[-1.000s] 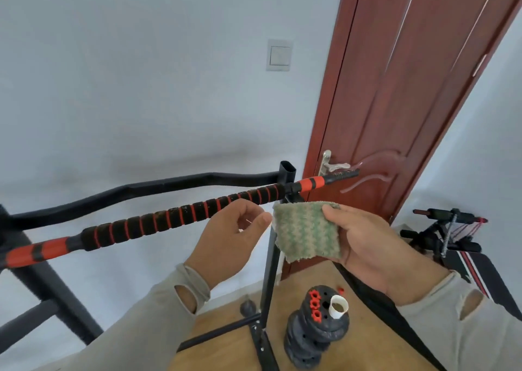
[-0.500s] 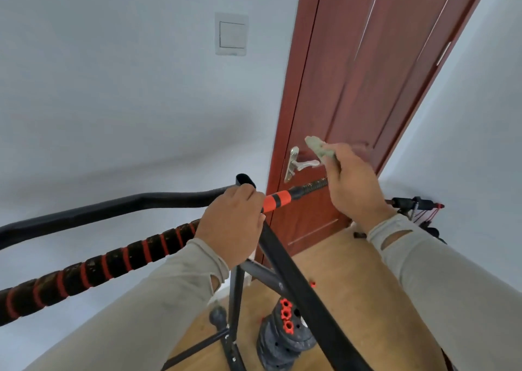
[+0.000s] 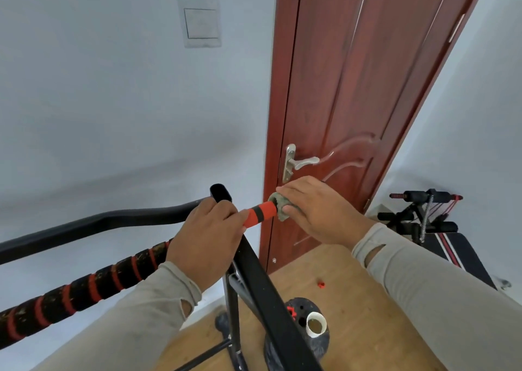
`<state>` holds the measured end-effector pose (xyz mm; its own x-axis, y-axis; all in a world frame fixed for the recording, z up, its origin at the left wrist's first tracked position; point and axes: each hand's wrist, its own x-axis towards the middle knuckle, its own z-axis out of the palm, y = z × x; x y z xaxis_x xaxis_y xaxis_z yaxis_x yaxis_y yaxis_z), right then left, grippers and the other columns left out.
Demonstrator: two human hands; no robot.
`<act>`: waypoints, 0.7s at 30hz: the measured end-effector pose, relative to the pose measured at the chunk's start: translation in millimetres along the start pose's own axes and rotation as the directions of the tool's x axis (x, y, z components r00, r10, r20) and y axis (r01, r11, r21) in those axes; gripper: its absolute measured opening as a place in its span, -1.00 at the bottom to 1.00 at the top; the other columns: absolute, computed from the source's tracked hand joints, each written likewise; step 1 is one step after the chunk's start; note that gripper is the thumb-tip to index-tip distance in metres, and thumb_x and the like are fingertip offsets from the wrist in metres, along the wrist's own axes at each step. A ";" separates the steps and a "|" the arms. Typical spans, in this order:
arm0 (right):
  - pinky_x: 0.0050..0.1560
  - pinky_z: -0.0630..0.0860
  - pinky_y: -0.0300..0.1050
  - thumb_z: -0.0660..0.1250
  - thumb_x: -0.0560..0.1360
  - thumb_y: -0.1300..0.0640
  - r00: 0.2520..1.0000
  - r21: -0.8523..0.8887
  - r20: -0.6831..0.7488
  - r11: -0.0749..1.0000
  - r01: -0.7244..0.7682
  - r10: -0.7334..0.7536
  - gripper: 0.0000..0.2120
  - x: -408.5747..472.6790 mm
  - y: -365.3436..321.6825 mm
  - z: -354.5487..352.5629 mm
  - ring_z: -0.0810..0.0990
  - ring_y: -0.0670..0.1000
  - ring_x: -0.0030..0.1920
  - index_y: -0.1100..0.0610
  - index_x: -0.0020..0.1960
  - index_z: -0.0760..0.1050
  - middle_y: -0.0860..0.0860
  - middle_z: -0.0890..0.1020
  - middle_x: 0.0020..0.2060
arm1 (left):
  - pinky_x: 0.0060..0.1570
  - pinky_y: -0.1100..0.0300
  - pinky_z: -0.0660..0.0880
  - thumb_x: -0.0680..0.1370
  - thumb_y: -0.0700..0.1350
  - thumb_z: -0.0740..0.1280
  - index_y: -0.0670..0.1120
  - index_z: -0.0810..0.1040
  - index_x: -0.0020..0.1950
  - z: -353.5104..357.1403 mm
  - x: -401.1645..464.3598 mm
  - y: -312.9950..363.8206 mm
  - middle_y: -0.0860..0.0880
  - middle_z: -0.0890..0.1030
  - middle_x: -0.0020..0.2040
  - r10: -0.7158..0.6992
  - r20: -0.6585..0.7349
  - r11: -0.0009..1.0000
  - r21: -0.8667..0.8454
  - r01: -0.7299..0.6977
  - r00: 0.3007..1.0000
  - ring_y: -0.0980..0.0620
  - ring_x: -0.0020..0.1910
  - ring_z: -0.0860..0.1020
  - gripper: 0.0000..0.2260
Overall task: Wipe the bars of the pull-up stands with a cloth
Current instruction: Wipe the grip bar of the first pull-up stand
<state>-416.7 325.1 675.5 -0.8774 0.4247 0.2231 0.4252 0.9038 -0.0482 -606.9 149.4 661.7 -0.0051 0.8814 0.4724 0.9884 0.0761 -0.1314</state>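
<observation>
We find no writing, label, brand, number or sign that can be read anywhere in this view.
</observation>
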 end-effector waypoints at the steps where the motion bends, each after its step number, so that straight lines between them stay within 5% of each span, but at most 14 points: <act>1: 0.38 0.46 0.02 0.18 0.69 -0.05 1.000 0.003 -0.005 1.000 0.021 -0.021 -0.66 -0.1 3.8 -2.5 0.52 -0.02 0.27 0.01 0.40 0.50 -0.07 0.62 0.25 | -0.12 -0.08 0.60 0.41 -0.12 0.56 -0.08 0.67 0.08 0.0 0.2 0.0 -0.03 0.60 -0.17 -0.004 -0.001 1.000 -0.002 0.004 1.000 -0.09 -0.22 0.50 -0.74; 4: 0.15 0.60 0.06 0.31 0.62 0.18 0.996 -0.052 0.079 0.998 -0.030 0.034 -0.90 2.6 17.8 -18.6 0.63 0.04 0.06 0.03 0.07 0.57 -0.02 0.68 0.01 | -0.11 -0.09 0.62 0.36 -0.13 0.60 -0.08 0.68 0.05 0.7 -0.1 1.0 -0.04 0.61 -0.18 -0.008 0.005 1.000 -0.002 0.008 1.000 -0.09 -0.22 0.53 -0.70; 8: -0.07 0.58 0.00 0.25 0.63 0.17 0.948 -0.164 0.198 0.962 -0.220 0.250 -0.77 22.3 50.4 -33.0 0.58 -0.01 -0.21 -0.03 -0.18 0.46 -0.08 0.59 -0.25 | -0.12 -0.08 0.65 0.30 -0.11 0.64 -0.08 0.69 0.03 3.4 -0.9 1.4 -0.04 0.62 -0.19 -0.012 0.015 1.000 0.018 0.011 1.000 -0.09 -0.24 0.55 -0.66; 12: -0.04 0.57 0.04 0.13 0.68 0.05 0.970 -0.010 0.139 0.980 -0.198 0.198 -0.80 24.5 29.2 -22.5 0.58 -0.02 -0.16 -0.07 -0.04 0.50 -0.11 0.60 -0.18 | -0.09 -0.09 0.64 0.33 -0.10 0.62 -0.07 0.68 0.03 6.0 -2.4 1.2 -0.03 0.62 -0.18 -0.023 -0.015 1.000 0.000 0.023 1.000 -0.09 -0.21 0.55 -0.69; 15: 0.05 0.51 -0.08 0.13 0.70 0.09 0.996 0.154 0.082 0.986 -0.057 0.045 -0.77 24.4 -13.1 -7.9 0.56 -0.04 -0.06 -0.03 0.11 0.57 -0.10 0.62 -0.08 | -0.09 -0.08 0.64 0.34 -0.08 0.61 -0.06 0.68 0.02 6.9 -2.6 0.9 -0.03 0.62 -0.18 -0.026 -0.037 1.000 -0.005 0.026 0.999 -0.08 -0.21 0.55 -0.71; 17: 0.03 0.47 -0.16 0.18 0.70 0.15 0.997 0.110 0.059 0.993 0.044 -0.051 -0.77 20.8 -17.6 -15.4 0.52 -0.10 -0.09 -0.07 0.17 0.58 -0.15 0.60 -0.08 | -0.10 -0.09 0.64 0.31 -0.08 0.63 -0.06 0.69 0.01 7.1 -2.6 1.2 -0.04 0.63 -0.18 -0.024 -0.036 1.000 0.006 0.025 0.999 -0.09 -0.22 0.56 -0.68; 19: -0.07 0.48 -0.16 0.22 0.68 0.20 0.994 0.054 0.102 0.998 0.031 -0.036 -0.71 15.6 3.4 -29.5 0.48 -0.15 -0.19 -0.19 0.01 0.53 -0.20 0.54 -0.21 | -0.10 -0.11 0.64 0.31 -0.09 0.64 -0.07 0.69 0.01 7.2 -2.4 1.1 -0.05 0.63 -0.19 -0.019 -0.041 1.000 0.017 0.020 0.999 -0.10 -0.23 0.56 -0.68; 21: -0.09 0.52 -0.08 0.19 0.69 0.16 0.975 0.019 0.177 0.990 -0.141 0.136 -0.68 12.6 35.5 -40.2 0.54 -0.09 -0.22 -0.16 -0.17 0.44 -0.14 0.56 -0.28 | -0.11 -0.11 0.64 0.29 -0.10 0.65 -0.09 0.69 0.01 6.7 -2.2 1.4 -0.06 0.63 -0.20 -0.013 -0.037 1.000 0.026 0.014 0.999 -0.11 -0.23 0.56 -0.67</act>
<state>-403.8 360.5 715.7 -0.8370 0.5458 0.0389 0.5404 0.8357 -0.0976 -606.4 150.7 654.6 -0.0118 0.8623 0.5062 0.9840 0.1001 -0.1475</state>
